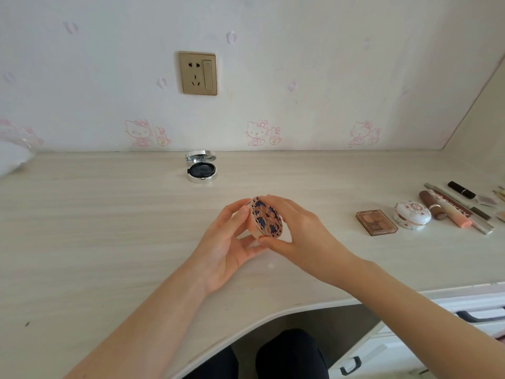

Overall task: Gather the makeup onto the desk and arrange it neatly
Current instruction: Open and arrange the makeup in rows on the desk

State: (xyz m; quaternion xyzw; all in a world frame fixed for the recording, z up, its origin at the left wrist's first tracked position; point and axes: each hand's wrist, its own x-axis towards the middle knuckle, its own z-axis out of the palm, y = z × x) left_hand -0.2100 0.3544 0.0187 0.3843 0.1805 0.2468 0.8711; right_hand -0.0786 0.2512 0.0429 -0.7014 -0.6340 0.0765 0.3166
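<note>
The compact [266, 217] stands tilted on edge, its patterned lid facing up and toward 2 o'clock. Seen this way, the disc's long axis runs from 11 to 5 o'clock. It is held over the middle of the desk [109, 228], between both hands.

The left hand [229, 242] cups the base from the 9 o'clock side, fingers curled round the back and thumb near the upper rim. The right hand [297, 231] grips from the 3 o'clock side, with its fingers hooked over the top edge and its thumb pressed under the lower edge.

At 11 o'clock, by the wall, an open compact [201, 169] lies with its mirror lid raised. Above it is a socket [198, 73]. Well apart at 3 o'clock, the other makeup sits in a cluster: a palette [376, 222], just beside it a white box [412, 214], then tubes [451, 212] and a lipstick [461, 189]. Drawers [464, 315] show at 4 o'clock and a bag [13, 157] at 10 o'clock. Nothing lies between the hands and either group.

The held compact is round, and its rose-gold lid carries a dark blue floral pattern over a pale base.
</note>
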